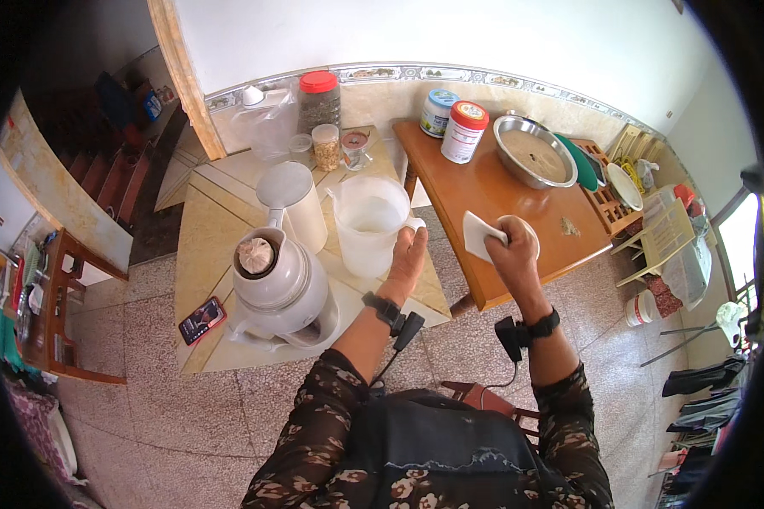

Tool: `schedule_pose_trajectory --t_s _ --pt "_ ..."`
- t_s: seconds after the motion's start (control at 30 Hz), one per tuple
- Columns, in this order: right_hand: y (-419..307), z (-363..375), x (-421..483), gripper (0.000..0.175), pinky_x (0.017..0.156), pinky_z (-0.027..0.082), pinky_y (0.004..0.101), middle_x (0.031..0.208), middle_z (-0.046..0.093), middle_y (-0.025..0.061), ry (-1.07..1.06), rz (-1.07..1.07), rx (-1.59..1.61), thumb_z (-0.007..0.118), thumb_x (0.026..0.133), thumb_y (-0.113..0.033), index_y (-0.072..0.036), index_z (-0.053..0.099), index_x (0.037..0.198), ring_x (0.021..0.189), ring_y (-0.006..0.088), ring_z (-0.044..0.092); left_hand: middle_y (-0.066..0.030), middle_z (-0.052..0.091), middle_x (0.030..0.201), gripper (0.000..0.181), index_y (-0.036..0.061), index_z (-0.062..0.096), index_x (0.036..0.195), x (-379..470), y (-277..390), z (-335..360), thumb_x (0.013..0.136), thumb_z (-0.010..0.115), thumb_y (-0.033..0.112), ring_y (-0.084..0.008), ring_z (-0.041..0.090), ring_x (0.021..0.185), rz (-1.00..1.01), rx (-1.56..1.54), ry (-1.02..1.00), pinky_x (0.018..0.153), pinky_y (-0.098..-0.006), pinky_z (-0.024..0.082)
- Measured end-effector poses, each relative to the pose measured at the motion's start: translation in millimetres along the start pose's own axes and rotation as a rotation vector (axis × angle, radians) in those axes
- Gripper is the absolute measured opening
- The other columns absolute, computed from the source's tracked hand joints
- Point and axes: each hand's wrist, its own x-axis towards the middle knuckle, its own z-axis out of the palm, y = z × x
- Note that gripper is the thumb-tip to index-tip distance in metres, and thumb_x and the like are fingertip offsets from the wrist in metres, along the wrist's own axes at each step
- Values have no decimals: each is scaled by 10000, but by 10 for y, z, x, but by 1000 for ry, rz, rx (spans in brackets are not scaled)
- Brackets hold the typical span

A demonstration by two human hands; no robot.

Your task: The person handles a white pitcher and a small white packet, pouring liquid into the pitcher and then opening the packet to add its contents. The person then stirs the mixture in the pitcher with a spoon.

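My left hand (409,257) grips the handle of a translucent white plastic pitcher (366,248). The pitcher stands upright and uncovered on a tile-patterned table (210,210); pale contents show low inside it. In my right hand (514,251), above the edge of the wooden table, is a thin white piece (479,237), perhaps a lid. My fingers hide its middle. Left of the open pitcher stands a covered white pitcher (305,216). Nearer to me is a pale vacuum jug (280,292) with a wrapped stopper (255,256) in its mouth.
A phone (202,320) lies at the tiled table's left edge. Behind the pitchers stand a red-lidded jar (319,105) and a small jar of tan pieces (326,149). The wooden table (442,184) bears two canisters (465,137) and a steel basin (506,159) of brownish contents.
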Motion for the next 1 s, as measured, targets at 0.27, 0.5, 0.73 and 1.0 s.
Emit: schedule_pose_trajectory --t_s 0.27,0.5,0.73,1.0 --pt "-366 652 481 111 601 449 437 671 576 133 -181 -610 6 601 625 -46 -51 561 728 662 352 567 -5 422 797 281 28 418 895 -301 -85 -364 935 451 305 -105 385 738 34 146 -81 670 -279 373" --pt "-400 1202 365 119 653 475 448 723 603 167 -693 -514 16 556 698 -72 -39 549 813 732 375 597 -71 494 797 209 15 456 969 -455 -103 -591 931 452 220 -172 455 726 64 149 38 667 -329 399" --pt "-276 1203 504 186 656 481 429 786 620 178 -903 -730 237 564 789 -190 -29 567 882 752 359 606 -112 526 805 265 -4 496 991 -547 46 -508 922 468 250 -181 480 738 -33 280 247 668 -338 413" --pt "-196 1379 588 91 665 483 413 752 584 158 -897 -779 377 605 750 -104 -34 602 808 719 339 586 -125 510 739 219 -7 503 919 -591 41 -381 903 486 210 -180 480 691 18 323 412 630 -331 415"
